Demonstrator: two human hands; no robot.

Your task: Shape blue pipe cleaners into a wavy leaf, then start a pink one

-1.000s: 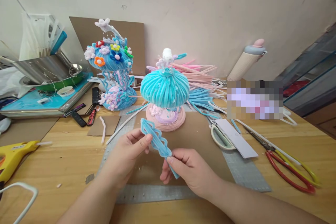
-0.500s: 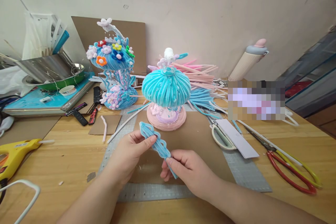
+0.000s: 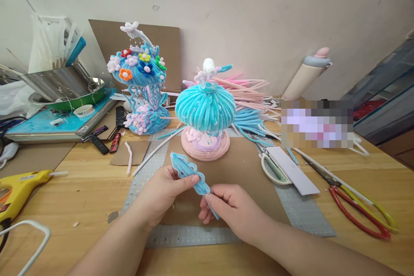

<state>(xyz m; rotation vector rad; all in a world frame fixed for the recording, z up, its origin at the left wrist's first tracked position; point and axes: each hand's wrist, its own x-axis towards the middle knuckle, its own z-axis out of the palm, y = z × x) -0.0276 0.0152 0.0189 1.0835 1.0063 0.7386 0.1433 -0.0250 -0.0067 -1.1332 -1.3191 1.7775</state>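
Between my hands is a blue pipe-cleaner leaf (image 3: 185,167) with wavy edges and a thin stem. My left hand (image 3: 165,189) pinches its body between thumb and fingers. Lower down, my right hand (image 3: 228,208) grips the stem end, which pokes out below the fingers. Behind the leaf stands a turquoise pipe-cleaner mushroom-shaped piece (image 3: 205,107) with a ribbed cap, on a round pink base (image 3: 205,154). To its left, a blue piece (image 3: 139,71) carries many-coloured fuzzy flowers. Brown cardboard (image 3: 246,177) lies under my hands on a grey cutting mat (image 3: 194,238).
A yellow glue gun (image 3: 24,192) rests at left. On the right lie red-and-yellow-handled scissors (image 3: 359,213), pale-handled scissors (image 3: 274,170) and a white card (image 3: 293,170). Bundles of pink pipe cleaners (image 3: 249,90) and blue pipe cleaners (image 3: 249,121) sit behind. A metal pot (image 3: 54,84) stands back left.
My left thumb has slid slightly along the leaf toward the stem, and the leaf's tip sits a little lower. My right hand keeps its hold on the stem.
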